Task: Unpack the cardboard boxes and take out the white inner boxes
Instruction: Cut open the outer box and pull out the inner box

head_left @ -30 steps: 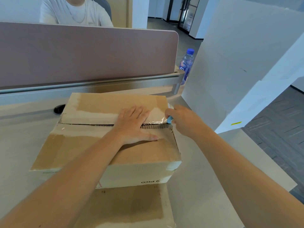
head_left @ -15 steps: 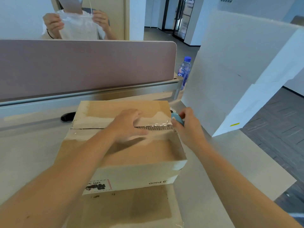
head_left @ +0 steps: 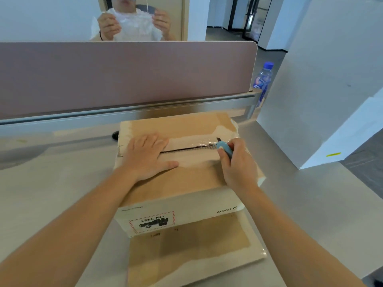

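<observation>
A brown cardboard box [head_left: 186, 183] with taped top flaps stands on the desk, stacked on a second cardboard box [head_left: 186, 255]. Its centre seam [head_left: 186, 149] is slit open along the right part. My left hand [head_left: 148, 156] presses flat on the top flaps at the left of the seam. My right hand [head_left: 236, 162] grips a blue utility knife [head_left: 223, 147], its blade at the right part of the seam. No white inner box shows.
A desk divider panel [head_left: 124, 79] runs behind the boxes; a person sits beyond it holding something white. A water bottle [head_left: 262, 79] stands at the divider's right end. Large white boxes [head_left: 321, 90] stand at the right. The grey desk [head_left: 51, 193] spreads around.
The camera has come closer and higher over the box. My right hand with the knife has moved from the box's right edge onto the seam. My left hand has shifted left along the top.
</observation>
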Demonstrator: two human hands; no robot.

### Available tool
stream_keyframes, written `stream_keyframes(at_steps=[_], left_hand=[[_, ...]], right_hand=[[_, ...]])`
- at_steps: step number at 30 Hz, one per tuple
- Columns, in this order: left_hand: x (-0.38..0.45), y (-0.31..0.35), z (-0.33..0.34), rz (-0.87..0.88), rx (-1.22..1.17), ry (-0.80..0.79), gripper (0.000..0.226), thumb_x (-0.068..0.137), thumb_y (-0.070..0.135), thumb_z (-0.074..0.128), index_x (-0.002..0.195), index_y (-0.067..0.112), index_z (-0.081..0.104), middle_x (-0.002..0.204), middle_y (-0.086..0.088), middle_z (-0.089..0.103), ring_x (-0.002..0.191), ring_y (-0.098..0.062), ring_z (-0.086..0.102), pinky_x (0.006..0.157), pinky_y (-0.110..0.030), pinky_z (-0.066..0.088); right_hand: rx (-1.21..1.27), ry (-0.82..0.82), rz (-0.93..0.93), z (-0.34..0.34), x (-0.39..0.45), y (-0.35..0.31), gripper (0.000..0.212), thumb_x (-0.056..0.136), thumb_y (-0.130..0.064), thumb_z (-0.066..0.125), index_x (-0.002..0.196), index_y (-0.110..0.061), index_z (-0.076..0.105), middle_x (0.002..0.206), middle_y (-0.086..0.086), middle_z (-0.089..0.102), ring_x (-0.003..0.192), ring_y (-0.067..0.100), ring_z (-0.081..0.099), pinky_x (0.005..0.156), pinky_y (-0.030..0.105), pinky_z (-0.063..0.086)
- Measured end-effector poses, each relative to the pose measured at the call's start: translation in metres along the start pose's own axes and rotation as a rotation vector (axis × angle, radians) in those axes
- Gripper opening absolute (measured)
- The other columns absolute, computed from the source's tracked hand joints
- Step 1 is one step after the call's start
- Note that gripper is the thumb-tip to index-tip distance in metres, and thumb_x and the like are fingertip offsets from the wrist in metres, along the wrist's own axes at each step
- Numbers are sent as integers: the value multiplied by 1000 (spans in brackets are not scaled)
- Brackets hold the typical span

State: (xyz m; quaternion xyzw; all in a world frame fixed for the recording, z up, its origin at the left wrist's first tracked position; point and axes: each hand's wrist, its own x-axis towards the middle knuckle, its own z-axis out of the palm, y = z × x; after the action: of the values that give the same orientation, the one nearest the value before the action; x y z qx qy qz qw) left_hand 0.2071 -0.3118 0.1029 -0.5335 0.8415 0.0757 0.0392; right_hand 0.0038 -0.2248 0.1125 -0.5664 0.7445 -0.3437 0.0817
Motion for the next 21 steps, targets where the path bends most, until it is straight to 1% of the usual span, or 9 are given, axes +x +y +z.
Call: stream_keyframes(at_steps=[4, 7, 10, 12, 13, 15, 18, 20, 21], left_hand=[[-20, 10, 9, -210, -85, 61, 80, 82, 72, 32, 148, 30, 12, 157, 1, 3, 144, -26, 1, 116, -49, 4], [-33, 22, 15, -373, -131, 84, 82, 81, 75, 28, 148, 31, 11, 158, 0, 1, 144, -27, -2, 115, -49, 1], [-47, 37, 16, -508, -175, 68, 83, 82, 76, 25, 149, 31, 7, 158, -3, -5, 144, -29, -7, 115, -51, -2], [-54, 47, 16, -566, -188, 41, 84, 82, 76, 24, 149, 29, 5, 158, -5, -6, 144, -32, -7, 114, -53, -2], [-58, 51, 14, -581, -189, 30, 84, 82, 75, 24, 149, 27, 7, 158, -7, -4, 144, -33, -4, 113, -53, 1], [-66, 54, 10, -574, -169, 52, 82, 82, 74, 30, 146, 24, 19, 156, -8, 13, 141, -34, 12, 111, -52, 14], [-83, 38, -2, -469, -138, 139, 70, 84, 67, 39, 140, 25, 29, 145, -4, 37, 129, -30, 36, 102, -45, 30], [-95, 20, -2, -355, -105, 127, 74, 83, 69, 37, 143, 26, 27, 146, -1, 36, 131, -26, 34, 105, -43, 27], [-101, 13, 0, -309, -79, 102, 83, 77, 75, 31, 144, 26, 27, 147, 1, 33, 134, -23, 30, 108, -42, 24]], right_hand=[[-25, -21, -51, 10, 28, 5, 25, 95, -30, 45, 109, -9, 47, 88, 1, 53, 84, 23, 53, 69, 32, 40], [-45, -2, -37, 11, 41, 3, 26, 96, -30, 45, 111, -8, 48, 92, 5, 55, 93, 27, 52, 77, 31, 36], [82, 11, 9, 10, 29, -5, 24, 95, -26, 47, 109, -7, 49, 89, 0, 49, 86, 20, 47, 93, 32, 33], [221, 21, 14, 12, 9, -12, 18, 93, -23, 51, 104, -9, 50, 89, -4, 46, 87, 20, 49, 97, 37, 37], [272, 15, 9, 13, -2, -16, 12, 93, -22, 52, 99, -13, 49, 87, -6, 45, 88, 19, 50, 97, 38, 38], [348, -34, -18, 13, -24, -24, 12, 92, -21, 52, 92, -19, 40, 79, -12, 41, 80, 9, 44, 100, 35, 31], [433, -117, -59, 17, -48, -30, 12, 93, -23, 49, 93, -22, 37, 77, -20, 38, 74, -5, 36, 107, 34, 23], [451, -142, -67, 21, -57, -32, 11, 93, -23, 49, 93, -23, 38, 77, -21, 38, 76, -2, 37, 110, 38, 20], [449, -144, -71, 23, -60, -34, 11, 93, -24, 48, 93, -23, 38, 77, -21, 39, 78, 2, 39, 112, 40, 18]])
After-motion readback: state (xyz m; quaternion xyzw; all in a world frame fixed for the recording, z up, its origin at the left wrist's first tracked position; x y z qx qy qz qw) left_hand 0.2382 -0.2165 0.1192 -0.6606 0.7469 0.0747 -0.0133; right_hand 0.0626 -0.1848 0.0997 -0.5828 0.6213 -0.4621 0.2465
